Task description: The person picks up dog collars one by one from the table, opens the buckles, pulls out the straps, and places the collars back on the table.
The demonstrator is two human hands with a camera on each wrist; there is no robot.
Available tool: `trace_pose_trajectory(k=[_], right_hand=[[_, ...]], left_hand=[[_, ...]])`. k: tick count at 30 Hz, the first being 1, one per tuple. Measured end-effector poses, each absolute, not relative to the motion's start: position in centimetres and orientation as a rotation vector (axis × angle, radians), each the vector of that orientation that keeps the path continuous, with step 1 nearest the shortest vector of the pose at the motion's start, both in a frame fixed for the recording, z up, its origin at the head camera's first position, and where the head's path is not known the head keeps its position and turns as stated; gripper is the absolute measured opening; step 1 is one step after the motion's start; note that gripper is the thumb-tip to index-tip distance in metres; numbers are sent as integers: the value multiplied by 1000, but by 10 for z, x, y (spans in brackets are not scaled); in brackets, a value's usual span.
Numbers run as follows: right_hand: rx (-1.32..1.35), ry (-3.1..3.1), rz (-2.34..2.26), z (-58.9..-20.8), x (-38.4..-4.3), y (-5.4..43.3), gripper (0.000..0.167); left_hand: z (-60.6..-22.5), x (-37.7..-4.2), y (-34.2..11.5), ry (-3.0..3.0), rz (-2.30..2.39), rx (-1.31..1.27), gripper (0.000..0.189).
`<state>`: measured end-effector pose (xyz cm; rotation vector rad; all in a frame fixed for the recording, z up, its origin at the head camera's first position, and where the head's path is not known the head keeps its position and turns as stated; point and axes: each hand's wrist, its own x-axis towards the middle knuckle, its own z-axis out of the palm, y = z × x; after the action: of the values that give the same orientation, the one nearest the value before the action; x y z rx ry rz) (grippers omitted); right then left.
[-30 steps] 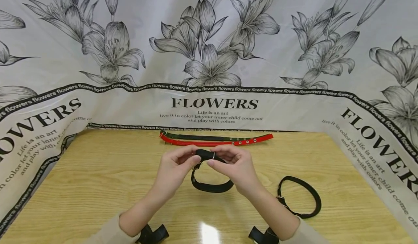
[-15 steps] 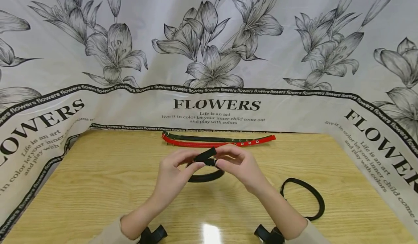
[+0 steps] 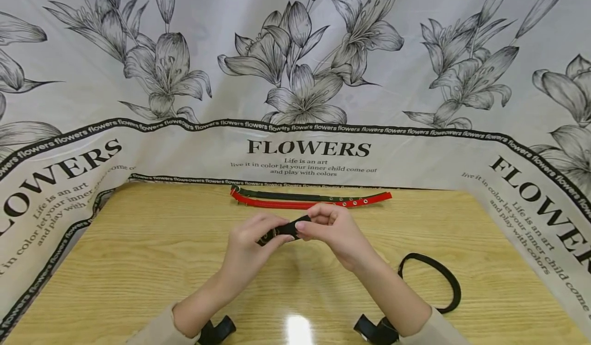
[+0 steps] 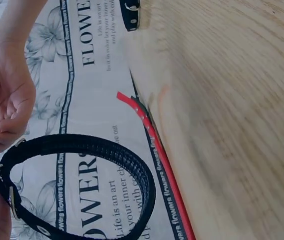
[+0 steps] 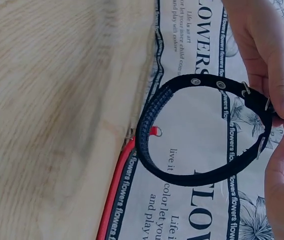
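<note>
A black dog collar (image 3: 290, 229), buckled into a loop with metal eyelets, is held up over the table between both hands. My left hand (image 3: 249, 242) pinches it near the buckle, thumb below and fingers above. With thumb and index finger my right hand (image 3: 334, 235) grips the strap's free end. From the right wrist view the loop (image 5: 191, 179) hangs out from the fingers, its padded lining showing inside. The left wrist view also shows the collar's loop (image 4: 150, 185), with the buckle hardware close to the left fingers.
A second black collar (image 3: 450, 278), closed in a loop, lies on the wooden table (image 3: 138, 263) to the right, partly behind the right forearm. Along the back edge lie a red collar (image 3: 277, 204) and a dark green collar (image 3: 286, 196). A flower-printed cloth (image 3: 304, 153) stands behind.
The collar's loop has tipped away from view in the head view. The strap's free end stuck up half a second ago; now the right thumb and finger pinch it, and it lies flatter.
</note>
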<state>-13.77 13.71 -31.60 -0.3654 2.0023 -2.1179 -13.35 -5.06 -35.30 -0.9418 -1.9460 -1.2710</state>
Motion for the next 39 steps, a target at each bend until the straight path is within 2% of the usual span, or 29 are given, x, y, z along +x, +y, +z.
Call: trace_pose_trajectory(k=[6, 14, 23, 39], right_hand=[[-380, 1973, -2154, -321, -136, 139, 14], [-484, 1910, -2131, -324, -136, 149, 10], [-488, 1851, -2183, -326, -134, 153, 9], [-443, 1636, -2293, -321, -118, 154, 15]], left_hand=[[-361, -136, -53, -2016, -1231, -950, 27], [-363, -137, -56, -2170, -1160, -964, 28], [-364, -136, -54, -2145, -1207, -982, 22], [-351, -116, -58, -2114, -1351, -935, 22]])
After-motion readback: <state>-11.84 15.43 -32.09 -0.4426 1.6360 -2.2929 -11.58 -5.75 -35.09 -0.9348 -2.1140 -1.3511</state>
